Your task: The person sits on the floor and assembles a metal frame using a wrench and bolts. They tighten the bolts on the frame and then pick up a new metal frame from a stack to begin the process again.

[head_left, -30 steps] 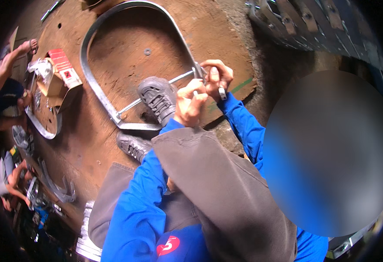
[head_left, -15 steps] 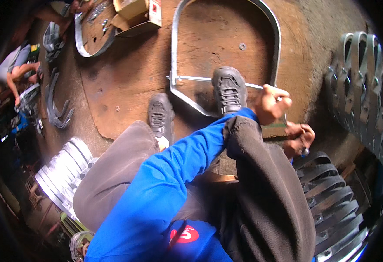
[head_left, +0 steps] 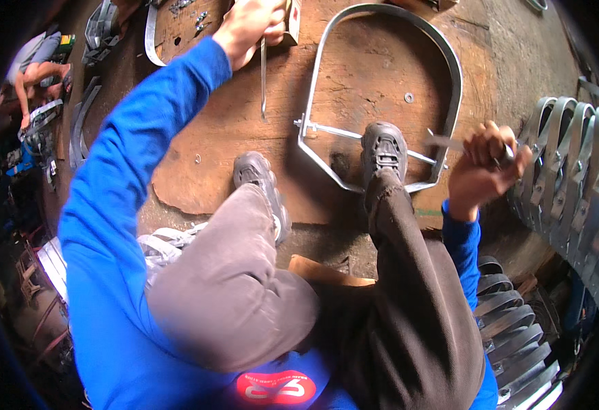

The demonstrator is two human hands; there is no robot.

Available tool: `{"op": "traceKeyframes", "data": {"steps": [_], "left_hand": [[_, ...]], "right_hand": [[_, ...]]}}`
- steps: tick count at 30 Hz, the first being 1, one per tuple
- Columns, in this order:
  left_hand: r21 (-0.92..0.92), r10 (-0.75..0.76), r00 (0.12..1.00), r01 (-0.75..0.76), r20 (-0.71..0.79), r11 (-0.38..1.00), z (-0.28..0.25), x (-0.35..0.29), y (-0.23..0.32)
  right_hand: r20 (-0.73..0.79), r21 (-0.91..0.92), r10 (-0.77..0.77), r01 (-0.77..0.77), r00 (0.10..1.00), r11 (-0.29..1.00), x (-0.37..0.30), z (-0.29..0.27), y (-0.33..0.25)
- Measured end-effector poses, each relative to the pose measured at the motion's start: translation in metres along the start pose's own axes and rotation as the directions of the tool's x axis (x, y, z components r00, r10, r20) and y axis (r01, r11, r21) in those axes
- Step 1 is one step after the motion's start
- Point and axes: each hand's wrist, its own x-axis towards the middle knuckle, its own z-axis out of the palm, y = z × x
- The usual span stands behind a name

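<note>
A large U-shaped galvanised steel clamp lies flat on a round, worn wooden board, its open end closed by a threaded cross rod that runs from the left leg toward the right one. The person's right shoe stands on that rod inside the loop, and the left shoe rests on the board just left of the clamp. The right hand is closed in a fist around a slim metal tool whose tip points at the clamp's right end, close to the rod. The left hand is raised over the top of the board, fingers wrapped tightly round a thin steel rod that hangs downward, clear of the clamp. More bent steel clamps are stacked at the right, beside the board. Another person crouches far off at the upper left.
</note>
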Motion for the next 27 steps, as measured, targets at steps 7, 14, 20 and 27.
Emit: {"op": "traceKeyframes", "data": {"steps": [7, 14, 20, 27], "left_hand": [[-0.245, -0.074, 0.975, 0.021, -0.209, 0.969, -0.067, 0.036, -0.104], [-0.251, -0.099, 0.973, 0.045, -0.21, 0.967, -0.051, 0.078, -0.173], [-0.279, -0.146, 0.967, 0.084, -0.209, 0.957, -0.036, 0.085, -0.179], [0.162, 0.034, 0.944, 0.021, -0.329, 0.986, -0.022, 0.117, -0.2]], "right_hand": [[0.488, 0.017, 0.216, -0.257, 0.846, 0.966, -0.034, 0.067, 0.099], [0.621, -0.16, 0.29, -0.244, 0.728, 0.956, -0.061, 0.074, 0.131], [0.765, -0.245, 0.285, -0.149, 0.577, 0.958, -0.075, 0.078, 0.144], [0.903, -0.253, 0.253, -0.046, 0.348, 0.966, -0.078, 0.076, 0.15]]}}
